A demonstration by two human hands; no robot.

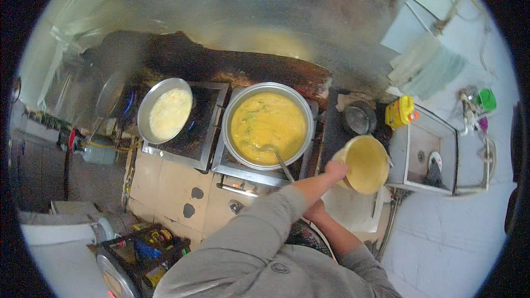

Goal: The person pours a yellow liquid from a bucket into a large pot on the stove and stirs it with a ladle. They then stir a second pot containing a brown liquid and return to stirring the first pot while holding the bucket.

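Note:
A wide metal pot (307,111) holds yellow soup with bits of green. In the soup rests a ladle (282,164), its handle leaning over the near rim and passing behind my left forearm. My left hand (335,170) grips the left rim of a yellowish tub (375,166), which is tilted with its mouth upward and looks nearly empty. Beneath the left forearm, my right hand (314,210) is closed, in line with the ladle's handle; its fingers are partly hidden.
At left, a tilted pan (144,119) with a pale egg-like layer sits over a burner. A dark small pot (359,117), a yellow container (398,112) and a sink (409,157) are at right. A cluttered rack (146,248) stands at lower left.

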